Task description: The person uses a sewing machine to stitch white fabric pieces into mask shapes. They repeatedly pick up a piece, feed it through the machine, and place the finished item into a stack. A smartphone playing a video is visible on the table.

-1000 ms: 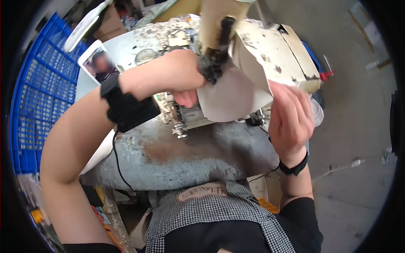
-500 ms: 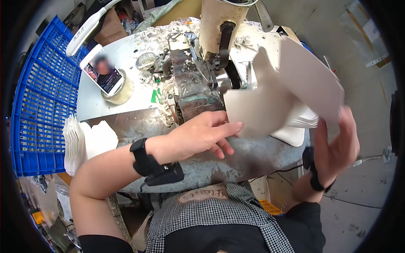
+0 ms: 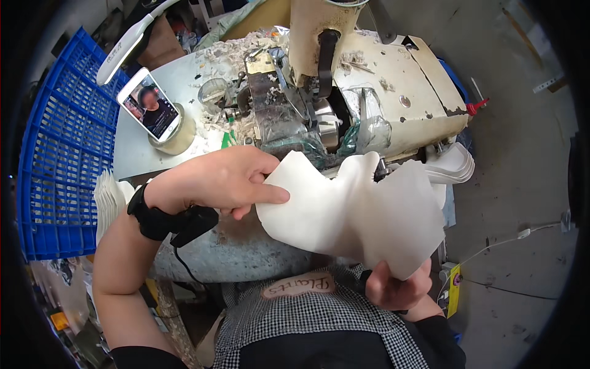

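A white, flexible cut panel [image 3: 307,203], possibly leather, spans my two hands in front of the machine. It curves in the middle, with a notch in its upper edge. My left hand [image 3: 227,181] is closed, pinching the panel's left end between thumb and fingers. Lower down, near my apron, my right hand [image 3: 399,288] grips the bottom right corner, its fingers partly behind the panel. Behind the panel stands a worn cream-coloured machine [image 3: 405,92] with a metal roller [image 3: 326,123] at its opening. The panel's right part covers some of the machine's front.
Stacked white pieces lie at the table's left edge [image 3: 107,200] and beside the machine's right end [image 3: 455,165]. A phone [image 3: 149,106] leans on a roll of tape [image 3: 178,138]. A blue crate [image 3: 67,147] stands left. Scraps [image 3: 246,52] litter the table's back.
The panel has come down from in front of the machine's right side toward me. My left hand has moved left; my right hand has dropped and moved left with the panel's corner.
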